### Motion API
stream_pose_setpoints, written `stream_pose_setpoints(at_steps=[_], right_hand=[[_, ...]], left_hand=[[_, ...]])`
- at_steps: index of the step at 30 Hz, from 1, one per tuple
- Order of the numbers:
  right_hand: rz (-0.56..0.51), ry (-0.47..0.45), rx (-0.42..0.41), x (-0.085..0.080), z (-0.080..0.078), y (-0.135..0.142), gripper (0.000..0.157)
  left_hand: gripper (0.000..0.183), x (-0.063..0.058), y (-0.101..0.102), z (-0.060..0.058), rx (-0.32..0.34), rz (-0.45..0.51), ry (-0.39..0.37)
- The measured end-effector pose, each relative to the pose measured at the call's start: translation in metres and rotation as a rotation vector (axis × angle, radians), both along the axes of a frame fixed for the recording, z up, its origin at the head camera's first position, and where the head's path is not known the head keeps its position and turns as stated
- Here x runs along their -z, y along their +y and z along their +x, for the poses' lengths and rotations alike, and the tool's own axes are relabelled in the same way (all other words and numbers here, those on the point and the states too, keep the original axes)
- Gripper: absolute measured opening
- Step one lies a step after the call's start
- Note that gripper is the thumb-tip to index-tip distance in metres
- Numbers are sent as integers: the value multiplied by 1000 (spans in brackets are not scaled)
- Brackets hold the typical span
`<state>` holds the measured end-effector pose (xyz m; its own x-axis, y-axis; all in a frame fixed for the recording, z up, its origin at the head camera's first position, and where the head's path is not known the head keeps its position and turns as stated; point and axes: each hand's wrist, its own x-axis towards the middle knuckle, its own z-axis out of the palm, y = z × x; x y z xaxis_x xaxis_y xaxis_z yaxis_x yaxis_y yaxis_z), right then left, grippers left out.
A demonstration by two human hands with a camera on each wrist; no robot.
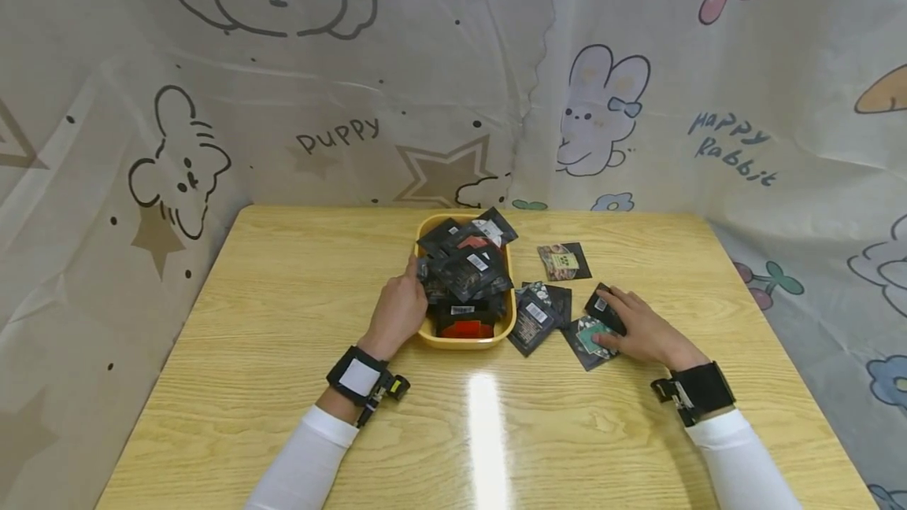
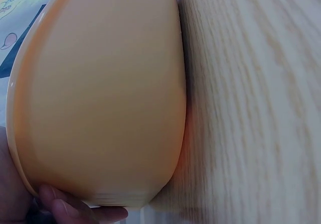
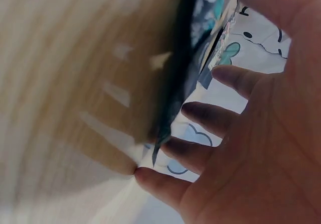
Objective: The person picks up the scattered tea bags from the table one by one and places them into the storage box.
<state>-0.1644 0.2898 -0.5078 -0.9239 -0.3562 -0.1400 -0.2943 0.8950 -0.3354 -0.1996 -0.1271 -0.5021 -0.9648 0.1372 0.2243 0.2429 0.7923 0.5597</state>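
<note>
My left hand (image 1: 398, 309) is at the left side of a yellow plastic basket (image 1: 464, 343), holding its rim; in the left wrist view its fingers (image 2: 67, 210) curl beneath that rim against the outer wall. Small flat black packets (image 1: 471, 270) are heaped in the basket, some with white barcodes or red labels. On the table to the right, my right hand (image 1: 641, 327) has its spread fingers on a black packet (image 1: 601, 307) with a barcode. Its thumb touches a packet with a green label (image 1: 590, 343). The right wrist view shows the fingers (image 3: 210, 118) extended, fingertips along the packets' edge.
Between basket and right hand lie overlapping dark packets (image 1: 533, 321), one with its barcode up. Farther back is a packet with a yellowish label (image 1: 564, 261). All rest on a light wooden table (image 1: 305, 415), backed by a printed cloth (image 1: 425, 85).
</note>
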Motion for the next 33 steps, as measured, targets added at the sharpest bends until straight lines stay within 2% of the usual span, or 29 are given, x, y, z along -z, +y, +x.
stream_pose_setpoints(at_steps=[5, 12, 17, 21, 26, 33], right_hand=[[-2, 44, 10, 2, 1, 0, 66], [-10, 218, -36, 5, -3, -1, 43], [-45, 319, -45, 0, -6, -3, 35], [-74, 392, -60, -15, -12, -14, 34], [-104, 445, -100, -44, -23, -44, 35], [-182, 535, -245, -75, -35, -104, 36]], left_hand=[[51, 0, 0, 0, 5, 7, 3], [50, -1, 0, 1, 1, 8, 18], [50, -1, 0, 2, 3, 10, 19], [50, 0, -1, 2, 6, 9, 25], [50, -1, -2, 1, 6, -1, 28], [50, -1, -1, 2, 11, 20, 26]])
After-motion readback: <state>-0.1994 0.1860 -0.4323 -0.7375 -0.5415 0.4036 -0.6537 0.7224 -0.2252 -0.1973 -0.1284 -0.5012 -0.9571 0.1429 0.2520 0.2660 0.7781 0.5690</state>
